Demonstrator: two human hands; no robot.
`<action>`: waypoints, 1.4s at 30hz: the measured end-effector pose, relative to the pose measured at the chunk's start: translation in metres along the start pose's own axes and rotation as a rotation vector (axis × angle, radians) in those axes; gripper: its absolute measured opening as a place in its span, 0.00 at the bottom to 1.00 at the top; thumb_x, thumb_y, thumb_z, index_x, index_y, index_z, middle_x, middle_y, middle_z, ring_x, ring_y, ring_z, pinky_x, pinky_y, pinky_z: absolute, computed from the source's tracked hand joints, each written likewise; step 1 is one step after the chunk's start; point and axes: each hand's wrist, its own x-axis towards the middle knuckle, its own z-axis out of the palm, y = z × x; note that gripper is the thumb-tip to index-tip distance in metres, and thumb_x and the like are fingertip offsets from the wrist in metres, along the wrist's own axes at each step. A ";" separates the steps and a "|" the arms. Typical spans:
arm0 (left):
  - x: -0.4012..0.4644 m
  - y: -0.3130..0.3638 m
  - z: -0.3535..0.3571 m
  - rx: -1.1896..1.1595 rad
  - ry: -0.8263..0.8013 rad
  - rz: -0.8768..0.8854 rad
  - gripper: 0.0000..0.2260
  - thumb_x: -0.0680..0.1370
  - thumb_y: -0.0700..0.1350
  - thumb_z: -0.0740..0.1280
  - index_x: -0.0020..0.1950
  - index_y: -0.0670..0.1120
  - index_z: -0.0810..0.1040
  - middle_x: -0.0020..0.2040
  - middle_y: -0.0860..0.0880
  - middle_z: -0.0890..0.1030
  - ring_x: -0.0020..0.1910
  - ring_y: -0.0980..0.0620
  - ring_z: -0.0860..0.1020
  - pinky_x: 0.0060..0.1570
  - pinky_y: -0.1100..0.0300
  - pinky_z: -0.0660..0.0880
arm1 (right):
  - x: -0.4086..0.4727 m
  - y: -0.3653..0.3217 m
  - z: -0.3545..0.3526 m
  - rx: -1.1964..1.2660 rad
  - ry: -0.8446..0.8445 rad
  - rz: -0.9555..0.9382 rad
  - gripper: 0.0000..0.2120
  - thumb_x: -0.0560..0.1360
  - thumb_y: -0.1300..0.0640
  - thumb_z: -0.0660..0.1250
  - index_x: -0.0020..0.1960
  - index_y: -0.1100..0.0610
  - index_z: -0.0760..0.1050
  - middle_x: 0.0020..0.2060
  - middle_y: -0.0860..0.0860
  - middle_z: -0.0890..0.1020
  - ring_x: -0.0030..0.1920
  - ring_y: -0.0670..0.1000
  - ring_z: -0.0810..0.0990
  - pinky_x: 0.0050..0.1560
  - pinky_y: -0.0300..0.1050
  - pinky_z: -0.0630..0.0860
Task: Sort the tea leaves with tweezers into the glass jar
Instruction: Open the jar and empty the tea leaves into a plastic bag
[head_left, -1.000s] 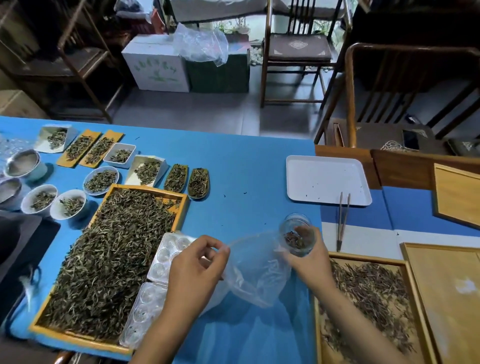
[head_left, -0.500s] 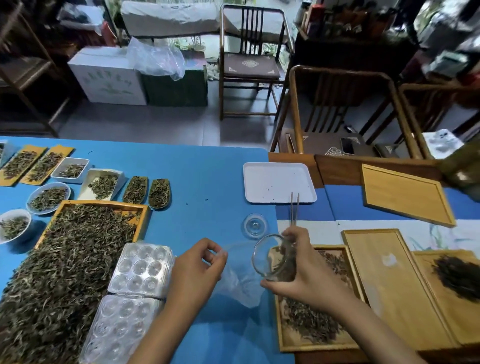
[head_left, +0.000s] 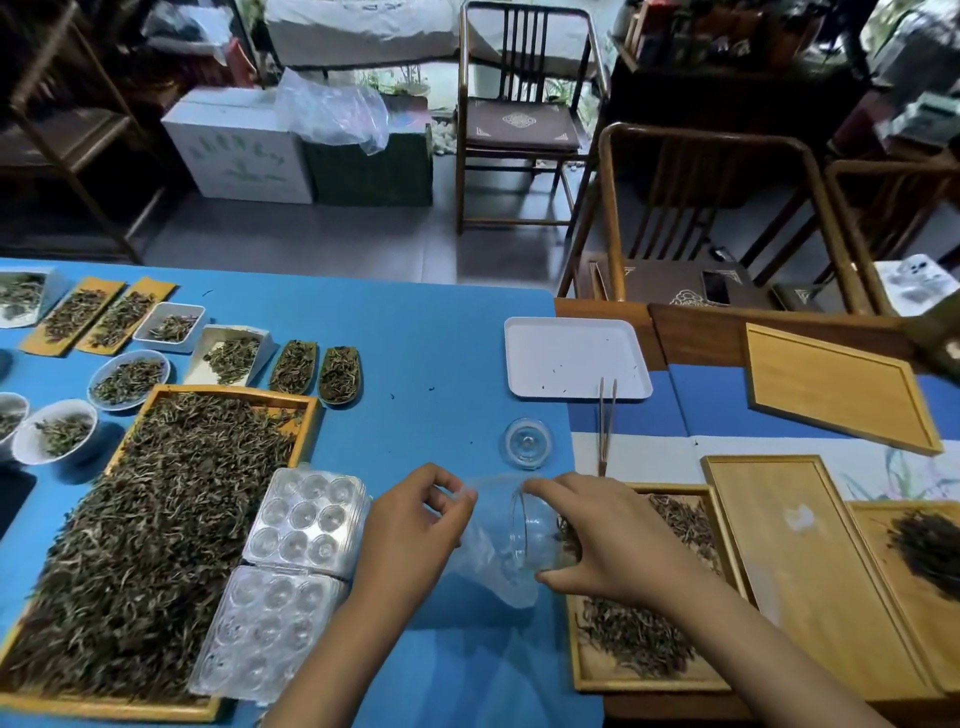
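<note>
Your right hand (head_left: 613, 540) grips the glass jar (head_left: 535, 535), tipped on its side, mouth facing left, near the middle of the blue surface (head_left: 431, 364). Your left hand (head_left: 410, 525) pinches the clear plastic bag (head_left: 488, 566) at the jar's mouth. The tweezers (head_left: 605, 421) lie just beyond, untouched, beside the jar lid (head_left: 527, 442).

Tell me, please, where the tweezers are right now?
The tweezers lie unheld right of centre, between the white tray and the right hand.
</note>
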 end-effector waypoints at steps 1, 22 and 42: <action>0.001 0.000 0.000 -0.006 0.002 0.002 0.06 0.76 0.47 0.72 0.39 0.52 0.78 0.33 0.54 0.79 0.27 0.57 0.80 0.33 0.64 0.73 | 0.002 0.000 0.000 -0.015 -0.016 -0.004 0.37 0.63 0.36 0.67 0.69 0.43 0.61 0.52 0.45 0.76 0.51 0.51 0.76 0.51 0.46 0.73; 0.002 -0.005 0.025 -0.003 -0.086 0.011 0.06 0.75 0.50 0.72 0.40 0.55 0.78 0.30 0.57 0.78 0.29 0.54 0.81 0.38 0.52 0.79 | 0.002 0.014 0.007 -0.050 -0.274 0.180 0.39 0.61 0.33 0.70 0.68 0.45 0.64 0.56 0.49 0.79 0.54 0.53 0.77 0.50 0.50 0.77; 0.005 -0.008 0.030 -0.046 -0.074 0.005 0.05 0.75 0.50 0.73 0.40 0.55 0.78 0.30 0.55 0.79 0.30 0.53 0.81 0.40 0.49 0.80 | 0.018 0.001 0.002 -0.037 -0.351 0.203 0.36 0.59 0.32 0.71 0.61 0.49 0.69 0.51 0.49 0.81 0.50 0.54 0.79 0.47 0.53 0.79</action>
